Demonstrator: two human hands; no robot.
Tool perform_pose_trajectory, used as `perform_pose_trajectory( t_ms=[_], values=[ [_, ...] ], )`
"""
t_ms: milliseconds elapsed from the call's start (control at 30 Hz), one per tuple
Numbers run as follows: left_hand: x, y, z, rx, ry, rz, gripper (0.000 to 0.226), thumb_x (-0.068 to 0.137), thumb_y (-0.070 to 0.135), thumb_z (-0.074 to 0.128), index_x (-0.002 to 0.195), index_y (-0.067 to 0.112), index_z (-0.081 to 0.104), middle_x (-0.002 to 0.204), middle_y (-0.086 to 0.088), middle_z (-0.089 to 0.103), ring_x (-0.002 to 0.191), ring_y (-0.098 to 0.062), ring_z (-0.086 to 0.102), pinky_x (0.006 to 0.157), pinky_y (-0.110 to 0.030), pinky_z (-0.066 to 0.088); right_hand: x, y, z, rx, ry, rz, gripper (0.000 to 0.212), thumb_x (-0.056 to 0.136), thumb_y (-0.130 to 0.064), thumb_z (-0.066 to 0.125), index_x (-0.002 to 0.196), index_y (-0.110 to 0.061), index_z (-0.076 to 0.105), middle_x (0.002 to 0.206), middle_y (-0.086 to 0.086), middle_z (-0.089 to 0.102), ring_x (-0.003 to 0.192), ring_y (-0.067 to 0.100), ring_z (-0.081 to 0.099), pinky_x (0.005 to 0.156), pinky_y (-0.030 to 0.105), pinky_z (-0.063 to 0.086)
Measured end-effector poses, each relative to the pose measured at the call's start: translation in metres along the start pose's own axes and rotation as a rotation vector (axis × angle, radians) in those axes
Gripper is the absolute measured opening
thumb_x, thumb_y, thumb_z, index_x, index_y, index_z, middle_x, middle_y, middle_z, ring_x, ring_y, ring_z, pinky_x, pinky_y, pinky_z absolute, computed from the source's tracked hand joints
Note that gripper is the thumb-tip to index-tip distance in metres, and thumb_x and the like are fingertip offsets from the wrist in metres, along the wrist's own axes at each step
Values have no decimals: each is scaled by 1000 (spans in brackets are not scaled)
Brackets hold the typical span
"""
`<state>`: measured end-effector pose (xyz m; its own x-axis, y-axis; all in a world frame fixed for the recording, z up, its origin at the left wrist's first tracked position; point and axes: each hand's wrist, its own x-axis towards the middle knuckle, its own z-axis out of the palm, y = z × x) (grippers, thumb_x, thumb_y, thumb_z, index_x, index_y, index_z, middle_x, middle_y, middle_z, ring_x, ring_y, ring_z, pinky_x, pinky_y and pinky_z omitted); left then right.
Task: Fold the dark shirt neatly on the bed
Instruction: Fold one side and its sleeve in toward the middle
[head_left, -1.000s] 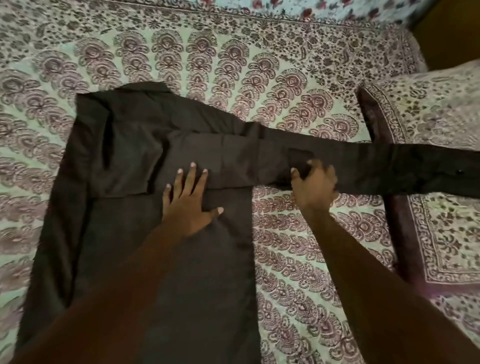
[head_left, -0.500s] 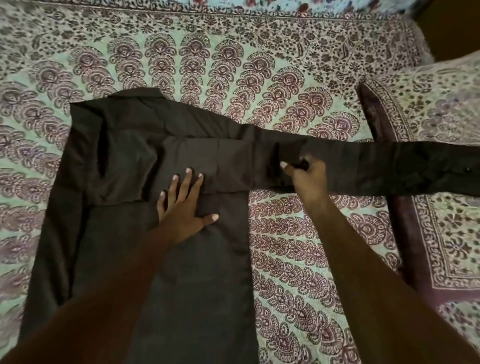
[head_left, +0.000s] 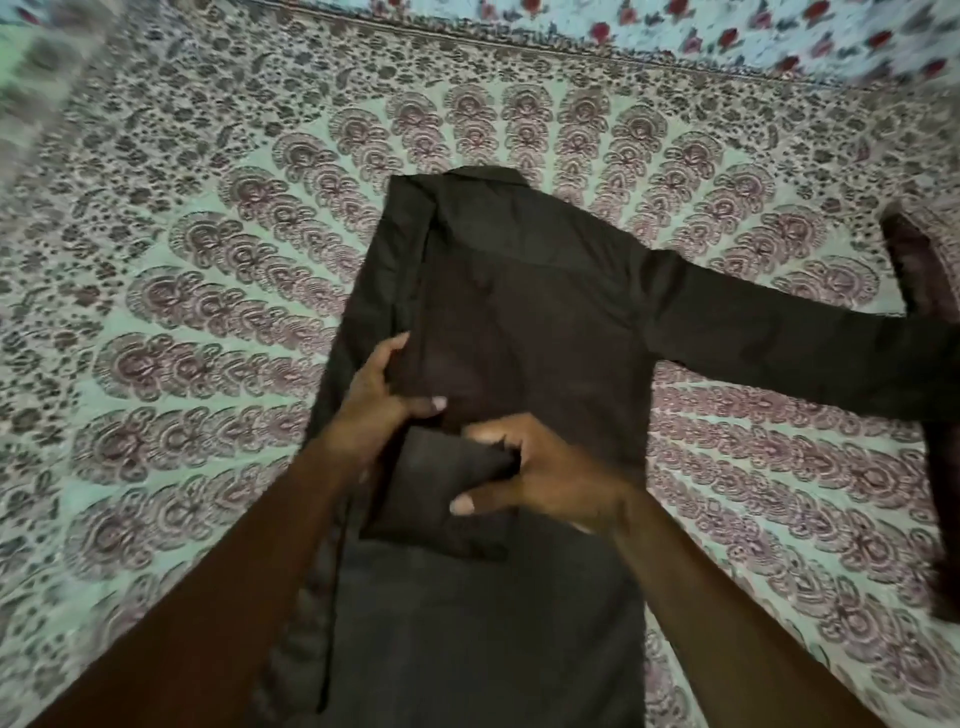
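Observation:
The dark shirt (head_left: 524, 312) lies on the bed, collar at the far end, its left side folded inward. One sleeve (head_left: 779, 338) stretches out to the right. My left hand (head_left: 379, 410) holds the folded left part of the shirt, thumb on top and fingers along the fold. My right hand (head_left: 545, 473) grips a folded flap of dark fabric (head_left: 441, 499) at the middle of the shirt, fingers curled round its upper edge. The two hands almost touch.
The bedsheet (head_left: 208, 312) has a pale green and maroon paisley print. A pillow with a dark border (head_left: 919, 270) lies at the right edge, under the sleeve's end. A floral cloth (head_left: 727, 36) runs along the far side.
The view has swung so the shirt sits in the middle. My right hand left the outstretched sleeve and now grips a folded flap at the middle. My left hand went from flat pressing to holding the left fold.

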<state>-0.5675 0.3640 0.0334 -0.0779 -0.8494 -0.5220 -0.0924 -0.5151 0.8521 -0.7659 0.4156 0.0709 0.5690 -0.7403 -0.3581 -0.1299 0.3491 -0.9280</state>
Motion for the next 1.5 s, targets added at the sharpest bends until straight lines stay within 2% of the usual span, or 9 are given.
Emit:
perform_pose_trajectory(
  t_ms=[200, 467, 667, 767, 867, 1000, 1133, 1267, 1500],
  values=[
    [-60, -64, -81, -30, 55, 144, 88, 74, -1, 77, 152, 20, 43, 140, -3, 62, 118, -17, 70, 95, -35, 61, 16, 12, 84, -260, -122, -14, 32, 83, -2, 84, 71, -14, 56, 65, -16, 51, 64, -5, 49, 58, 14, 36],
    [-76, -144, -110, 268, 48, -94, 42, 85, -16, 71, 113, 15, 67, 104, -14, 64, 89, -24, 65, 63, -20, 55, 23, 77, 148, -779, 89, -11, 10, 85, -10, 74, 86, -12, 64, 89, -1, 65, 85, 18, 60, 68, 26, 35],
    [-87, -154, -123, 351, 2, -114, 63, 73, 17, 88, 132, 12, 67, 122, -9, 71, 95, -19, 74, 86, -37, 60, 14, 104, 189, -875, 123, -28, 9, 79, -9, 68, 86, -6, 65, 94, 11, 68, 84, 32, 64, 66, 35, 49],
    [-90, -155, -126, 366, -67, -93, 73, 77, 1, 85, 144, 12, 57, 131, -2, 63, 67, 2, 67, 63, -9, 52, 5, 127, 206, -877, 99, -89, 29, 66, -15, 65, 95, -14, 62, 101, 11, 66, 86, 32, 66, 70, 29, 50],
    [-96, -159, -132, 550, -106, 3, 85, 71, 8, 85, 149, 17, 53, 142, -2, 55, 91, -16, 65, 74, -8, 49, -3, 148, 219, -984, 26, -117, 44, 66, -24, 71, 106, -20, 53, 117, 15, 64, 98, 36, 69, 76, 29, 60],
    [-106, -170, -132, 902, -190, 153, 100, 66, 36, 83, 157, 28, 41, 167, 0, 18, 143, -28, 29, 119, -44, 34, -11, 156, 221, -1071, -13, -146, 42, 77, -49, 71, 102, -16, 65, 126, 15, 60, 111, 38, 65, 91, 40, 60],
    [-124, -185, -134, 1246, -202, 209, 126, 61, 60, 85, 164, 38, 15, 173, 4, -10, 149, -27, 13, 116, -55, 27, -2, 158, 204, -953, 258, -247, 31, 91, -32, 65, 112, -10, 68, 126, 12, 62, 115, 31, 62, 92, 39, 57],
    [-128, -196, -135, 1334, -164, 266, 139, 48, 70, 87, 163, 34, 18, 175, 1, -7, 152, -32, 30, 106, -61, 40, 22, 153, 155, -1401, 40, -208, 53, 97, -50, 49, 143, -23, 56, 154, 8, 49, 138, 33, 50, 101, 48, 49],
    [-116, -177, -132, 1478, -278, 257, 154, 52, 71, 88, 165, 29, -9, 172, 10, -23, 161, -25, -13, 117, -70, 16, 76, 128, 76, -1453, 382, 34, 53, 99, -49, 54, 146, -24, 51, 161, 11, 36, 144, 37, 33, 108, 59, 38]
  ],
)
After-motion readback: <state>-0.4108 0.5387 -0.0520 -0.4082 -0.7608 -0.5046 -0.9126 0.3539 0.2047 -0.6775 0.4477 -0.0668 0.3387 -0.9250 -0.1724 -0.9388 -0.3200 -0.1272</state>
